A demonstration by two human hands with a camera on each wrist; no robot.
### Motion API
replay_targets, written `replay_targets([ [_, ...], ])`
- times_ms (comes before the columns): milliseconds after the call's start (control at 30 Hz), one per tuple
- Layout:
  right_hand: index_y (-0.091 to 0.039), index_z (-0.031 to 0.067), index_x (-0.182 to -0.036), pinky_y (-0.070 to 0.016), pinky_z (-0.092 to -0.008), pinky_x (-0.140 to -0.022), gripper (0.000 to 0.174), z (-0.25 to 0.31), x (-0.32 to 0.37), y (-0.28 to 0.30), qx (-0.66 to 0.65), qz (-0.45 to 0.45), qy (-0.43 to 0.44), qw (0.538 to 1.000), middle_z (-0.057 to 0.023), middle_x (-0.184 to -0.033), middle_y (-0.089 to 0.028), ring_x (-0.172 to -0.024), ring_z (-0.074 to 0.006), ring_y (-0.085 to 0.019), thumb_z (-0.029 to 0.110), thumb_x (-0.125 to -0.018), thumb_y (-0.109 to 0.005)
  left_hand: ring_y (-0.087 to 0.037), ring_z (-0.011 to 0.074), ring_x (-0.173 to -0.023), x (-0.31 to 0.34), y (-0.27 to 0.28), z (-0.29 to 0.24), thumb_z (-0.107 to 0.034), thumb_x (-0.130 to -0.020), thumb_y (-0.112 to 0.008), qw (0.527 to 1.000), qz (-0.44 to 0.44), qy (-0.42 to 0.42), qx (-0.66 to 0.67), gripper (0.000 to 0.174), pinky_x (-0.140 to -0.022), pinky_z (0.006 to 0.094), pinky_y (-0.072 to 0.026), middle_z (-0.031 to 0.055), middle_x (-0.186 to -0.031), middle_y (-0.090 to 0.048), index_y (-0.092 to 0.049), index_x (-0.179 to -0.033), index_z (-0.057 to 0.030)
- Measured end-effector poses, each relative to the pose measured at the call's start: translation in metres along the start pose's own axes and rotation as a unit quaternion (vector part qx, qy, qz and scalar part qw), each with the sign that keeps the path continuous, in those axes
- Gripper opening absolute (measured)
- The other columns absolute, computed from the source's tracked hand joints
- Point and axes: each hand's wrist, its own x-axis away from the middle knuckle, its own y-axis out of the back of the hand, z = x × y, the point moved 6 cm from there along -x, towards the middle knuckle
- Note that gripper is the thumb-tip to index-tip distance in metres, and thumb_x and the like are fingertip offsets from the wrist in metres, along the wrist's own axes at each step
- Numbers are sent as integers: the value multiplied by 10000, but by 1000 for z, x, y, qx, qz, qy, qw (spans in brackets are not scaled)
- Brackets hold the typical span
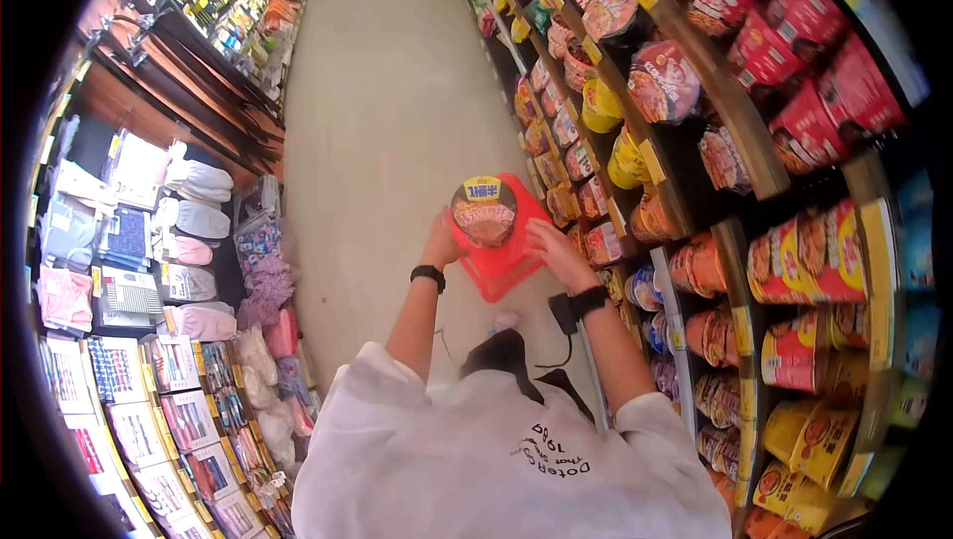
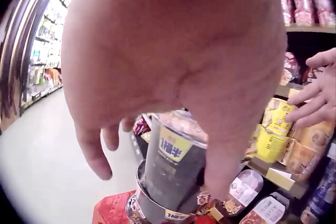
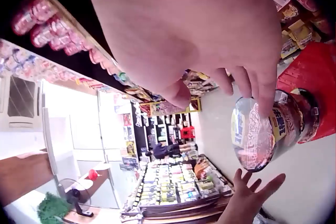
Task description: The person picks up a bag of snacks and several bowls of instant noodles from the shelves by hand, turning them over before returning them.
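A dark instant noodle tub [image 1: 483, 213] with a yellow label stands on top of a second noodle tub [image 2: 157, 207]. Beneath this stack is a red plastic stand [image 1: 493, 283], its full shape partly covered by the tubs. My left hand [image 1: 440, 244] is at the stack's left side, thumb and fingers spread apart. On the other side my right hand [image 1: 553, 249] has its fingers extended, near the upper tub's rim. In the right wrist view the left fingers [image 3: 257, 184] show spread, with a gap to the tub.
Shelves of noodle tubs [image 1: 665, 82] and packs line the right side, close by my right arm. Socks and gloves [image 1: 199, 221] fill the left shelves, with belts [image 1: 189, 82] hanging farther up. A pale floor aisle [image 1: 382, 72] runs ahead between them.
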Motion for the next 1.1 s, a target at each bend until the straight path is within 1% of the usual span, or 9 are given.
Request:
replay_targets([
  [67, -330, -7, -1461, -420, -377, -1025, 621, -17, -44, 4, -2, -23, -18, 1000, -142, -1481, -372, -1311, -234, -423, 355, -994, -523, -501, 344, -1247, -12, -6, 3, -83, -527, -888, 990, 56, 14, 125, 1003, -1069, 409, -415, 186, -1341, -521, -385, -1392, -9],
  [167, -263, 0, -1493, -394, -375, -1042, 690, -8, -64, -11, 43, 10, -60, 997, -133, -1508, -324, -1363, -236, -345, 377, -984, -538, -516, 306, -1237, -20, -18, -3, -62, -500, -892, 938, 63, -103, 325, 1019, -1056, 402, -417, 154, -1332, -533, -392, -1387, -18],
  [367, -247, 27, -1500, -408, -336, -1018, 663, -16, -58, -5, -15, 34, -38, 999, -95, -1508, -348, -1307, -201, -424, 297, -979, -556, -414, 317, -1330, -9, -4, -34, -36, -601, -854, 949, 94, -33, 299, 990, -1104, 405, -347, 164, -1381, -480, -324, -1437, -20],
  [467, -355, 53, -1455, -427, -334, -984, 605, -12, -11, 13, -5, -25, 20, 999, -46, -1387, -502, -1241, -155, -480, 307, -956, -584, -437, 336, -1309, 0, -9, -58, -46, -630, -839, 951, 102, -97, 276, 895, -1095, 418, -351, 170, -1363, -495, -383, -1400, -20],
  [667, -293, 39, -1490, -463, -325, -945, 670, -42, 116, 67, -26, -132, -14, 991, -65, -1487, -384, -1265, -160, -465, 229, -938, -622, -460, 371, -1278, 35, -35, -138, -113, -668, -835, 937, 195, -216, 195, 840, -1070, 433, -371, 191, -1335, -507, -405, -1384, -24],
  [700, -263, 35, -1503, -476, -336, -932, 717, -51, 138, 74, -40, -133, 5, 990, -70, -1529, -315, -1265, -166, -466, 242, -928, -639, -443, 380, -1286, 42, -48, -150, -113, -674, -830, 915, 287, -185, 215, 836, -1067, 427, -373, 205, -1345, -493, -403, -1388, -29],
  [900, -369, 113, -1474, -465, -370, -962, 637, -137, 278, 110, -146, -290, 81, 942, -55, -1437, -444, -1268, -184, -464, 317, -930, -629, -469, 368, -1270, 134, -150, -203, -295, -742, -796, 826, 410, -378, 83, 766, -1080, 436, -369, 213, -1348, -515, -446, -1353, 5],
  [1000, -435, 86, -1425, -481, -379, -947, 601, -173, 374, 104, -182, -363, 159, 900, -64, -1372, -506, -1230, -192, -504, 334, -915, -638, -487, 356, -1252, 204, -186, -242, -268, -761, -780, 717, 549, -429, -34, 678, -1076, 416, -377, 205, -1337, -531, -495, -1314, 2],
  [1100, -448, 56, -1412, -486, -372, -942, 619, -189, 491, 74, -190, -451, 143, 860, -75, -1356, -525, -1213, -192, -520, 342, -901, -647, -603, 327, -1089, 286, -230, -268, -287, -750, -819, 637, 598, -486, -12, 707, -911, 388, -502, 179, -1208, -618, -485, -1313, -21],
])
